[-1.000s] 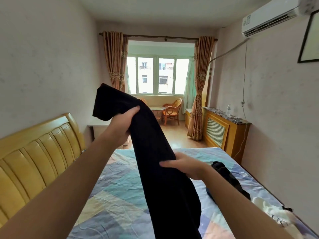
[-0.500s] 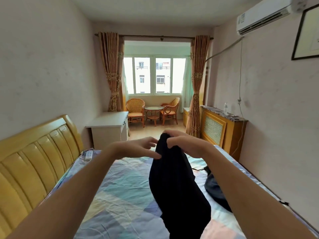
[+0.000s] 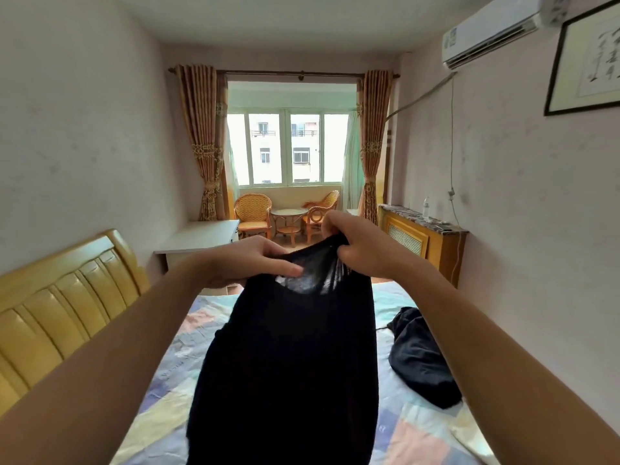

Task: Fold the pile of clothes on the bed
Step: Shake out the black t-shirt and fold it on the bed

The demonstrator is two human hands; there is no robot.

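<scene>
Both hands had the thin black knit garment (image 3: 285, 364) up over the patchwork-sheeted bed (image 3: 174, 360): right hand (image 3: 355, 245) pinched its top edge, left hand (image 3: 248, 260) gripped alongside, fabric hanging down.

Home bedroom: bed (image 3: 174, 333) with padded headboard (image 3: 60, 297) at left, curtained window (image 3: 288, 147) centre (wicker chairs (image 3: 252, 211) below), wall air conditioner (image 3: 493, 28) upper right.
</scene>
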